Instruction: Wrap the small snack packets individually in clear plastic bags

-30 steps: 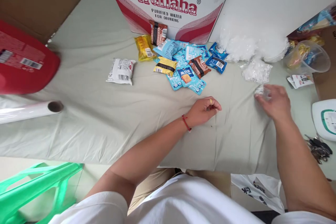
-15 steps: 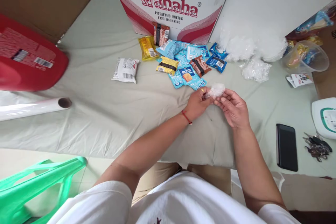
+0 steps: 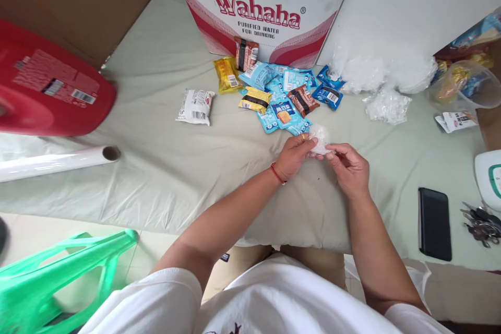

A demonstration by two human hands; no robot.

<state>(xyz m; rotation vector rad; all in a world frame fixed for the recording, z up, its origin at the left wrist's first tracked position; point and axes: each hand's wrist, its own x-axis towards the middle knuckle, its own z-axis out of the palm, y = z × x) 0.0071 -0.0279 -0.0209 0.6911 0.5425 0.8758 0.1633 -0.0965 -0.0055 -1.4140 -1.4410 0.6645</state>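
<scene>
A crumpled piece of clear plastic film (image 3: pixel 320 138) is between my hands, just in front of a heap of snack packets (image 3: pixel 284 114). My left hand (image 3: pixel 294 156), with a red string bracelet at the wrist, is closed on its left side, thumb on top. At its lower right edge, my right hand (image 3: pixel 349 169) pinches the film between thumb and fingertips. The heap mixes light blue, dark blue, brown and yellow packets. Apart from it on the left lies a white packet (image 3: pixel 195 107). More crumpled clear plastic (image 3: pixel 387 104) sits behind and to the right.
A Wahaha carton (image 3: pixel 270 10) stands behind the packets. On the left are a red container (image 3: pixel 55 83) and a white film roll (image 3: pixel 58 162). To the right lie a phone (image 3: pixel 434 224), keys (image 3: pixel 483 224) and a clear tub (image 3: pixel 465 86). A green stool (image 3: pixel 66 271) stands below the table edge.
The film has turned in my hands and now bulges upward over the left thumb. My right fingers have shifted to its lower edge. The camera view has swung slightly left.
</scene>
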